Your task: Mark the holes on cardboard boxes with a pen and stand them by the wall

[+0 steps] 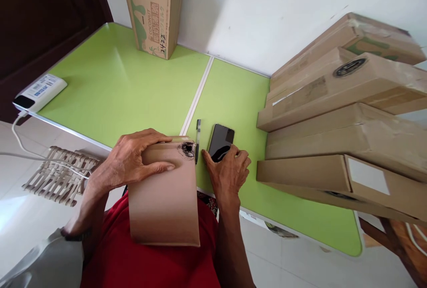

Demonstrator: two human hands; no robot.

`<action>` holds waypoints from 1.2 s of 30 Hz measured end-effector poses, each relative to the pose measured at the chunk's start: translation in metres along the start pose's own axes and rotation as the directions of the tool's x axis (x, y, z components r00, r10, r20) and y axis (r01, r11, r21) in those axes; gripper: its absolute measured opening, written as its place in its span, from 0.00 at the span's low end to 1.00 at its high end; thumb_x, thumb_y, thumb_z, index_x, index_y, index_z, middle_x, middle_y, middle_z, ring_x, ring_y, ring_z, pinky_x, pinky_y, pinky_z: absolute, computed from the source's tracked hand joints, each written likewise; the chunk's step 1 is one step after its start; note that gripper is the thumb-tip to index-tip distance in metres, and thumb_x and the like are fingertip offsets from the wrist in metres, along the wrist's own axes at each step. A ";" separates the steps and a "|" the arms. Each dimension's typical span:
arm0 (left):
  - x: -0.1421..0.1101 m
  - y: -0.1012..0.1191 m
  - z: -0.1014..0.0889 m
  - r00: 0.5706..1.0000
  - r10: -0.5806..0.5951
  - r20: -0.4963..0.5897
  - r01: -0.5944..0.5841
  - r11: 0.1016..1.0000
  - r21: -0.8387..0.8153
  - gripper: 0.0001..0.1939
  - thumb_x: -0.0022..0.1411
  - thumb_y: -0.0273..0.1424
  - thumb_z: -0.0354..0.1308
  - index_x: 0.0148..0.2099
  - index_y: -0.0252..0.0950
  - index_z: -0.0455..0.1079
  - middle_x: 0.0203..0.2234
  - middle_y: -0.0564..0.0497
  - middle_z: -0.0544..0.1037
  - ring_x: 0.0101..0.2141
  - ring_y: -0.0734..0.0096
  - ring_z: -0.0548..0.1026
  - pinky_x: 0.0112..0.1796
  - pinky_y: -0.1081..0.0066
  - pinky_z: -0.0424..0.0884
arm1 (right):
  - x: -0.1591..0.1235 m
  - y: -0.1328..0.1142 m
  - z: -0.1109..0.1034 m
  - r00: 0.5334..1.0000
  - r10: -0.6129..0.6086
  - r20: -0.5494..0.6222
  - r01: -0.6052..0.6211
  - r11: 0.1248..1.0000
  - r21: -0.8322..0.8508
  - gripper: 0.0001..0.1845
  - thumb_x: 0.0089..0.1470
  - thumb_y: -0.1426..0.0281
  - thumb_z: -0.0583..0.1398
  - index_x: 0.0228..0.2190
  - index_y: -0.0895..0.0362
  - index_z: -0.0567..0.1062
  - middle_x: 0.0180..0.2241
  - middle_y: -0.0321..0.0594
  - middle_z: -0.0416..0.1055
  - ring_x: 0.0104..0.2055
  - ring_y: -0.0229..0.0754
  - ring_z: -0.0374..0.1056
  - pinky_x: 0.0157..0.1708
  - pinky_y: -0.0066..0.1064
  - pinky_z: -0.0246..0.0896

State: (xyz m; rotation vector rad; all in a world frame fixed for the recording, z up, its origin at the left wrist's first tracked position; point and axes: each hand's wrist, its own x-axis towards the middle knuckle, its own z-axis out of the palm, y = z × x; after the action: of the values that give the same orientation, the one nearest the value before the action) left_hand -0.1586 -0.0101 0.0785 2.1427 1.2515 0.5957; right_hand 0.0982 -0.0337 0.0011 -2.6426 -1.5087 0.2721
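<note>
Left fingers (160,167) clasp box (163,208), right fingers (208,159) straddle phone (221,141).

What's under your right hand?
The right hand is over the lower end of a dark phone and some green table. Whatever its palm and fingers cover can't be seen.

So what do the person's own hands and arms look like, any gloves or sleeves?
The left hand and right hand are ungloved, with no rings showing. The right forearm has no sleeve or watch in view. Something dark crosses the left forearm; I cannot tell whether it is a band or cuff.
</note>
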 end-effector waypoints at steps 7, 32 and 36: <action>-0.001 -0.001 0.000 1.000 -0.002 -0.002 0.002 1.000 -0.006 0.27 0.68 0.51 0.69 0.59 0.39 0.81 0.53 0.45 0.86 0.49 0.53 0.86 0.48 0.62 0.77 | 0.000 0.003 -0.010 0.993 0.037 0.112 -0.037 0.999 -0.007 0.38 0.62 0.51 0.69 0.57 0.71 0.72 0.56 0.68 0.71 0.60 0.72 0.68 0.52 0.53 0.69; 0.000 -0.001 0.003 0.998 -0.013 -0.057 0.013 1.000 0.008 0.25 0.70 0.51 0.67 0.56 0.37 0.82 0.50 0.46 0.87 0.49 0.54 0.85 0.48 0.62 0.77 | -0.012 0.043 0.005 0.983 0.123 0.138 -0.182 0.771 0.610 0.31 0.41 0.47 0.67 0.41 0.51 0.66 0.36 0.46 0.74 0.42 0.62 0.71 0.47 0.51 0.65; 0.000 -0.001 0.003 0.998 -0.010 -0.064 0.011 1.000 0.007 0.24 0.70 0.49 0.67 0.56 0.36 0.82 0.50 0.46 0.87 0.48 0.55 0.85 0.48 0.63 0.77 | -0.015 0.056 0.006 0.963 0.072 0.260 -0.258 0.529 0.808 0.31 0.39 0.45 0.70 0.37 0.51 0.71 0.37 0.43 0.77 0.41 0.54 0.72 0.45 0.47 0.70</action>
State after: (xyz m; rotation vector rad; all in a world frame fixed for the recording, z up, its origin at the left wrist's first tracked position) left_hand -0.1570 -0.0104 0.0753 2.1374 1.3003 0.6607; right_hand 0.1365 -0.0752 -0.0116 -1.9510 -0.7831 1.0174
